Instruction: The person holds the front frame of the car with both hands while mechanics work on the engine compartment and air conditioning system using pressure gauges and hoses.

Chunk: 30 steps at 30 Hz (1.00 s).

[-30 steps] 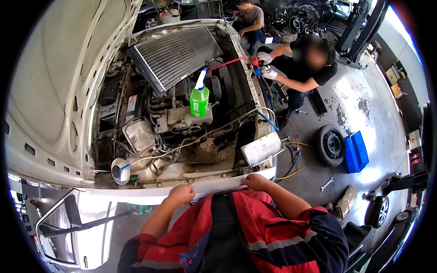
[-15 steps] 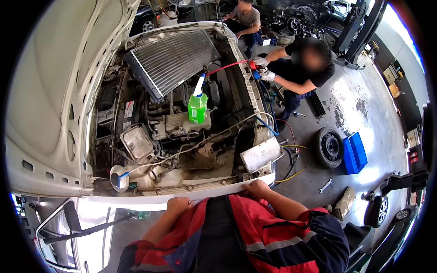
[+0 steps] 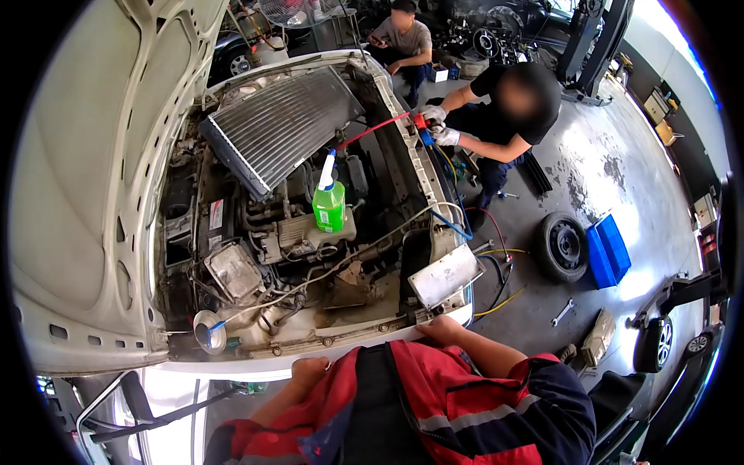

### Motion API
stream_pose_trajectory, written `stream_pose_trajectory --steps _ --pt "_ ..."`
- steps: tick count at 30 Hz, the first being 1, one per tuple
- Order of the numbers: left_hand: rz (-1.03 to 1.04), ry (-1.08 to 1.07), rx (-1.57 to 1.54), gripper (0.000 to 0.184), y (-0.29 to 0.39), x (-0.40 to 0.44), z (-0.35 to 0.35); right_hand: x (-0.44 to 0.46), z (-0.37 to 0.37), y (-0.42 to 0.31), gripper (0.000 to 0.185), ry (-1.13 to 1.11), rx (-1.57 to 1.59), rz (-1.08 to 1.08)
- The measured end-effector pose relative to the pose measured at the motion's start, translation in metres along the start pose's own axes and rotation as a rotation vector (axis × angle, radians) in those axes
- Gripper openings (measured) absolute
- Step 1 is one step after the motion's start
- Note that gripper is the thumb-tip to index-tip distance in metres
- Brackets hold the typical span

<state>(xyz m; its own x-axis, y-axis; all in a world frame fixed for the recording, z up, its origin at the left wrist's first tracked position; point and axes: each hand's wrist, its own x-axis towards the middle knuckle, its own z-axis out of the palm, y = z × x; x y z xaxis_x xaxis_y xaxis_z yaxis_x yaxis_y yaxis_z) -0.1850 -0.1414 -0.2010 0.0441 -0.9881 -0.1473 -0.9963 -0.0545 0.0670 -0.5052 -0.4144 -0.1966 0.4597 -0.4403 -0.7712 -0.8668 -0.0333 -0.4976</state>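
My left hand point(image 3: 310, 370) is curled closed at the near edge of the car, beside my jacket; whatever its fingers hold, if anything, is hidden. To the right, my right hand point(image 3: 440, 329) lies on the white fender edge point(image 3: 341, 353), its fingers bent over the rim. Near it a worn silver metal box point(image 3: 446, 277) sits on the fender. In the engine bay a spray bottle of green liquid point(image 3: 329, 208) stands upright on the engine. Closer to me is a white funnel point(image 3: 209, 332) with a blue-tipped pale hose point(image 3: 310, 279) leading to it.
A ribbed radiator point(image 3: 283, 128) leans across the bay under the raised hood point(image 3: 77, 194). Across the fender, a gloved co-worker point(image 3: 504, 116) holds a red-and-blue tool with a red tube. Another person point(image 3: 403, 43) crouches behind. A wheel point(image 3: 563, 246), blue crate point(image 3: 608, 252) and wrench point(image 3: 563, 312) lie on the floor.
My view has tilted slightly, so the car's near edge sits lower in the picture. Both my hands stay near that edge. The person behind has raised one hand toward the chest.
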Motion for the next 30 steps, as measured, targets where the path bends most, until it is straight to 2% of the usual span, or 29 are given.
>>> stream_pose_trajectory --steps 2,5,13,30 --pt "0.011 0.024 0.007 0.011 0.002 -0.003 0.000 -0.007 -0.002 -0.005 0.067 0.005 -0.011 0.000" --pt "0.021 0.105 -0.030 0.010 0.003 -0.003 0.000 -0.013 -0.008 -0.013 0.068 -0.045 0.026 0.061" --pt "0.019 0.191 -0.099 0.012 -0.002 -0.005 0.015 0.007 0.000 0.001 0.068 -0.034 0.040 0.040" --pt "0.003 0.168 -0.088 0.012 0.000 -0.003 0.007 0.000 -0.004 -0.005 0.062 -0.067 0.075 0.039"
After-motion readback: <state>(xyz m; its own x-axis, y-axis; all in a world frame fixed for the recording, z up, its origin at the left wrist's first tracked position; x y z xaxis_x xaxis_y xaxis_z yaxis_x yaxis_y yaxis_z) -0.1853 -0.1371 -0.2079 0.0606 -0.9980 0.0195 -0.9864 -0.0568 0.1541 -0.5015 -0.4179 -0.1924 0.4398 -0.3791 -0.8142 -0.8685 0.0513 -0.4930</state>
